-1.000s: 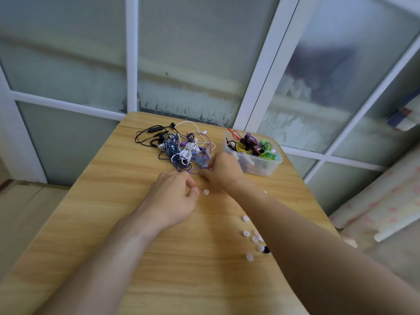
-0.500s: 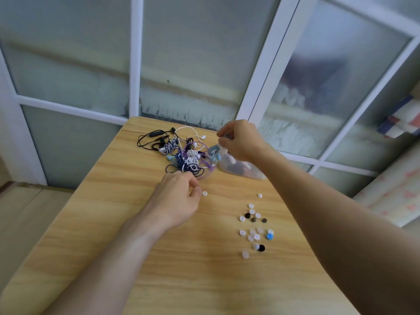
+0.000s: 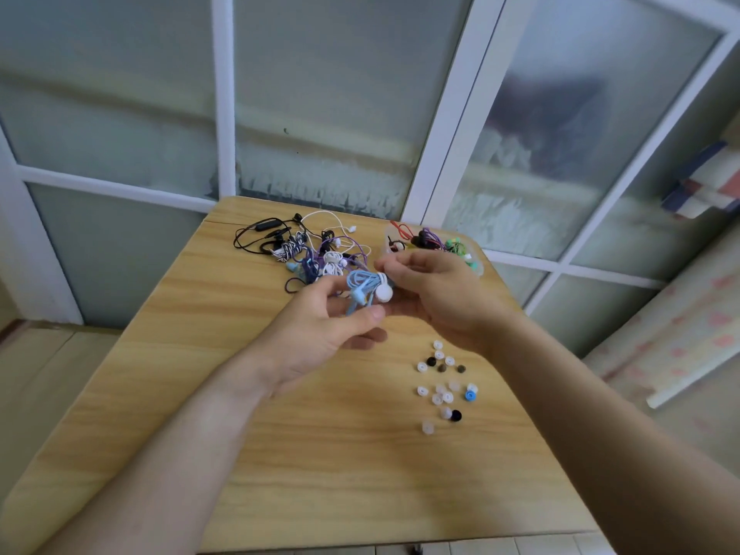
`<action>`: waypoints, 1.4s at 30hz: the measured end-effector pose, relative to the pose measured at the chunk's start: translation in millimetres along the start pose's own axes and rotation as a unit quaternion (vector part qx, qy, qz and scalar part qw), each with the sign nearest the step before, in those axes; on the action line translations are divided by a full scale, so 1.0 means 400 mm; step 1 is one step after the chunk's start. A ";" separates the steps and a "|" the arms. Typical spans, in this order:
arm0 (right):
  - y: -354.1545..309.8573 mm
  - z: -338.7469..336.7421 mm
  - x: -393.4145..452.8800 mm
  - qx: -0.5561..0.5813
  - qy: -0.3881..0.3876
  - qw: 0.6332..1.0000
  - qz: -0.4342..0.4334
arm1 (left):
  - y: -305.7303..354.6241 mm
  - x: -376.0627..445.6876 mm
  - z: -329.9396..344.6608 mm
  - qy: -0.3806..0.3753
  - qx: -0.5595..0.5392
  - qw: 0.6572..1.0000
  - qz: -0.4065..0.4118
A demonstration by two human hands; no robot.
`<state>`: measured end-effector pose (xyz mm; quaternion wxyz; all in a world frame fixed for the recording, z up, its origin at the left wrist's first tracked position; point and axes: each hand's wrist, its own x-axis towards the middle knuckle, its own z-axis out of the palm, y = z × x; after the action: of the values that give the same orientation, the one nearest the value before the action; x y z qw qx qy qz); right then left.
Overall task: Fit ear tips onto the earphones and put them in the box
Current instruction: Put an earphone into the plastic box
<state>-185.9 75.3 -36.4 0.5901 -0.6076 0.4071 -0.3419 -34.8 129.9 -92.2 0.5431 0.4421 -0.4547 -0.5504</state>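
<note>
Above table | both hands pinch coiled light-blue earphones, white tip

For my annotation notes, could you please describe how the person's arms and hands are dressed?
Both forearms are bare up to the frame's edge, with no sleeves in view. The left hand and right hand wear no gloves, and no rings, watch or bracelets are visible.

A room in a home, it seems: a small wooden table stands against white-framed frosted glass panels, with a floral-patterned bedding-like fabric at the right edge.
</note>
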 end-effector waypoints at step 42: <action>0.150 -0.040 -0.260 0.031 0.059 0.997 0.033 | -0.015 -0.138 0.062 0.008 0.091 0.996 -0.013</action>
<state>-250.7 163.3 -88.4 0.5942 -0.5543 0.4504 -0.3699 -59.0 185.8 -93.6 0.4967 0.5002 -0.4928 -0.5101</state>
